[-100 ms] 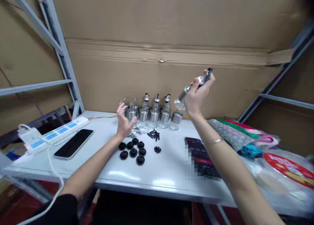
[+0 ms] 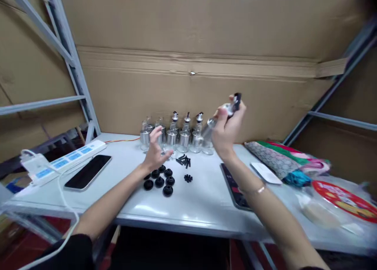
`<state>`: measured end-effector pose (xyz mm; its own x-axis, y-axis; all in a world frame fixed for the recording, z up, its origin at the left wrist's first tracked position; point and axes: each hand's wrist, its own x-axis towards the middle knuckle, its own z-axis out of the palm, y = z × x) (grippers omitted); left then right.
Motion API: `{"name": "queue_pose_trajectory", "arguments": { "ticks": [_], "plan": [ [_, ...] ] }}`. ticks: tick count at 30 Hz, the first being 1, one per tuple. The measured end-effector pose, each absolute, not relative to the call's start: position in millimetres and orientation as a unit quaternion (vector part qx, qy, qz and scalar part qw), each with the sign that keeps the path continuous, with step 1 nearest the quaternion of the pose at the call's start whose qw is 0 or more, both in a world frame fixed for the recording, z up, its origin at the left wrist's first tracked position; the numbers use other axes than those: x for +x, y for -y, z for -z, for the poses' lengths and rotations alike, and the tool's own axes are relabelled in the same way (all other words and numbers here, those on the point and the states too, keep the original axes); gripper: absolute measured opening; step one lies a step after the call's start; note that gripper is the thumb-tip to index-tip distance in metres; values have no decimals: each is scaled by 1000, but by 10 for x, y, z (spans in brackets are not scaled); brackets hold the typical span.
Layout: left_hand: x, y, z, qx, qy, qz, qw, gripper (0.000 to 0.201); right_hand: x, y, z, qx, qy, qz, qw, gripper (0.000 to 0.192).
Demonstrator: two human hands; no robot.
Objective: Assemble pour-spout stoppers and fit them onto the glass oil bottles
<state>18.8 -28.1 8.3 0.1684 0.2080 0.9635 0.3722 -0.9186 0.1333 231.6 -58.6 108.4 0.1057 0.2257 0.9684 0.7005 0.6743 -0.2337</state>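
Observation:
My right hand (image 2: 228, 130) is closed round a glass oil dispenser bottle (image 2: 207, 131) with a metal sleeve, raised over the table and tilted. Its pour spout with a black tip (image 2: 236, 101) sticks out above my fingers; the bottle is blurred. My left hand (image 2: 154, 152) is open and holds nothing, fingers spread in front of the back row of bottles. Several like bottles (image 2: 183, 141) stand there, some with pour spouts fitted. Nearest below my left hand lie several black round stoppers (image 2: 159, 182). Beside them are short black tubes (image 2: 183, 160) and small black caps (image 2: 188, 178).
A power strip (image 2: 70, 160) and a dark phone (image 2: 88, 172) lie at left. At right are another phone (image 2: 232, 185), partly under my forearm, a white flat box (image 2: 266, 173), folded cloth (image 2: 282, 160) and a red-lidded tub (image 2: 344, 197). Cardboard (image 2: 188, 34) walls the back.
My right hand has moved down and left with the bottle, towards the standing row. My left hand has shifted slightly right, still open.

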Motion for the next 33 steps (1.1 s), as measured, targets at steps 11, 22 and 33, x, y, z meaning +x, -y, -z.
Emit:
{"name": "queue_pose_trajectory", "arguments": {
  "ticks": [11, 22, 33],
  "plan": [
    [453, 831, -88, -793, 265, 468, -286, 62, 1674, 1069, -352, -234, 731, -99, 633, 31],
    [514, 923, -75, -766, 246, 487, -340, 54, 1685, 1150, -338, -255, 716, -128, 637, 37],
    [540, 1000, -87, -761, 240, 484, -358, 47, 1658, 1181, -336, -227, 671, -246, 661, 31]
  ]
}}
